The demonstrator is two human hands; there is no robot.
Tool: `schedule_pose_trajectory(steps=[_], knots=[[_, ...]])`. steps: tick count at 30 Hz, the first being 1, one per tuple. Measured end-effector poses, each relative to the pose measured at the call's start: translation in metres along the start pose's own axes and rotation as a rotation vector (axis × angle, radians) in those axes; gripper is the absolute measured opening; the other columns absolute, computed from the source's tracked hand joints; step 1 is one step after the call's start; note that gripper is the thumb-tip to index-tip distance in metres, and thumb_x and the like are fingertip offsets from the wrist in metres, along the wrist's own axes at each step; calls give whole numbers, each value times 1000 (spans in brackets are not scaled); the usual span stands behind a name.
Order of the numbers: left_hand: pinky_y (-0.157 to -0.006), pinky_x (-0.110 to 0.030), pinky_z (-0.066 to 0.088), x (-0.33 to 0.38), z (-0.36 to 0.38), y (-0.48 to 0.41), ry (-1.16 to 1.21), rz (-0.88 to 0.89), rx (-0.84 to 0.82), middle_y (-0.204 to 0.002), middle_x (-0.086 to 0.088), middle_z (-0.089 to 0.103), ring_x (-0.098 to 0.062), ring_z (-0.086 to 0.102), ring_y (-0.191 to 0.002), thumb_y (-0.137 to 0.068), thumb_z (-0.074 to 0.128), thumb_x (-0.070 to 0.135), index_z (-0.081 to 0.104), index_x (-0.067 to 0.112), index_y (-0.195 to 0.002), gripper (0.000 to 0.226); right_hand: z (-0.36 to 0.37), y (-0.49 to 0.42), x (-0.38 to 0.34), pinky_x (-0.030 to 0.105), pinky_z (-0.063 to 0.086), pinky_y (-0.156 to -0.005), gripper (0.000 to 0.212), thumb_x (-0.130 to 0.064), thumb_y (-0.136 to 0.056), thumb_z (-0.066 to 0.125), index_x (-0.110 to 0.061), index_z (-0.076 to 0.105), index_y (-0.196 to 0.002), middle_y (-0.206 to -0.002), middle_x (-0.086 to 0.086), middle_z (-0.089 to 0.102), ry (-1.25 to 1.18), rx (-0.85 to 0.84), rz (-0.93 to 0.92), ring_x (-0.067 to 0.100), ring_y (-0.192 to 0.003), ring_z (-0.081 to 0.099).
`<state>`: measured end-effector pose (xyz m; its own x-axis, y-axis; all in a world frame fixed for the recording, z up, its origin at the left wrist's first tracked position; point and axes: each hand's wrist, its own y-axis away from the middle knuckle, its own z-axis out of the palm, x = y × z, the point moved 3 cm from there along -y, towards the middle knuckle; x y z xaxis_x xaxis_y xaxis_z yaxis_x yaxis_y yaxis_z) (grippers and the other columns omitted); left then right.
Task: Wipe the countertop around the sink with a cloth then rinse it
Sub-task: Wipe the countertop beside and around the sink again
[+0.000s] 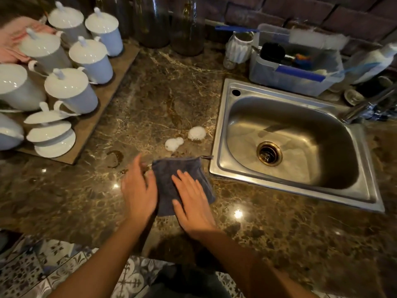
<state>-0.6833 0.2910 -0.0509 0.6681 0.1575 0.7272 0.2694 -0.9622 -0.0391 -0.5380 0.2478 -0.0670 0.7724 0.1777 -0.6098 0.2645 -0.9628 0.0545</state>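
A dark grey cloth [171,171] lies flat on the brown marble countertop [150,93], just left of the steel sink [225,130]. My right hand [193,201] rests flat on the cloth with straight fingers. My left hand [138,188] touches the cloth's left edge, fingers relaxed. Two blobs of white foam [184,138] sit on the counter beyond the cloth, near the sink's left rim. A brown ring stain [116,157] marks the counter to the left of the cloth.
White lidded cups and teapots [71,91] crowd a board at the left. Glass bottles [171,24] stand at the back. A plastic tub [290,80] with brushes sits behind the sink, and a faucet [363,106] reaches in from the right.
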Motion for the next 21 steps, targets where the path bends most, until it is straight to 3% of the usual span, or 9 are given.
schedule_pose_trajectory(steps=[2,4,7,11,17,21], knots=[[-105,-46,32,37,17,3,-71,217,-75,-131,-6,54,-25,47,-122,-94,41,25,46,15,-135,42,-21,20,28,46,8,-116,58,-38,-94,38,-24,28,-149,-157,2,25,182,35,-67,17,-146,13],[-112,-48,20,57,48,17,-195,361,-260,-145,-2,43,-23,35,-136,-95,34,38,43,20,-139,48,-43,31,62,51,8,-113,60,-43,-93,37,-28,25,-150,-157,3,23,337,36,-4,21,-146,14],[-113,-60,4,44,87,33,-484,346,-414,-160,2,18,-23,11,-147,-93,23,55,28,27,-150,63,-57,44,103,54,6,-113,63,-50,-96,31,-31,12,-153,-161,0,6,513,-115,0,23,-148,1],[-108,-67,9,30,99,32,-650,409,-385,-160,-3,15,-29,11,-146,-91,28,55,25,24,-151,68,-57,47,113,53,0,-114,68,-54,-95,30,-30,5,-153,-161,0,1,558,-205,-21,21,-148,-6],[-108,-68,12,23,83,64,-590,151,-328,-158,-12,21,-34,17,-144,-85,28,63,24,13,-149,82,-60,46,112,53,0,-115,66,-55,-95,29,-29,10,-153,-162,0,3,504,-227,-19,23,-148,-4],[-107,-68,11,15,77,73,-629,141,-372,-157,-11,25,-36,19,-143,-89,9,69,27,12,-148,85,-60,46,109,52,3,-114,67,-56,-93,33,-31,14,-152,-161,1,12,495,-213,-5,24,-148,5]])
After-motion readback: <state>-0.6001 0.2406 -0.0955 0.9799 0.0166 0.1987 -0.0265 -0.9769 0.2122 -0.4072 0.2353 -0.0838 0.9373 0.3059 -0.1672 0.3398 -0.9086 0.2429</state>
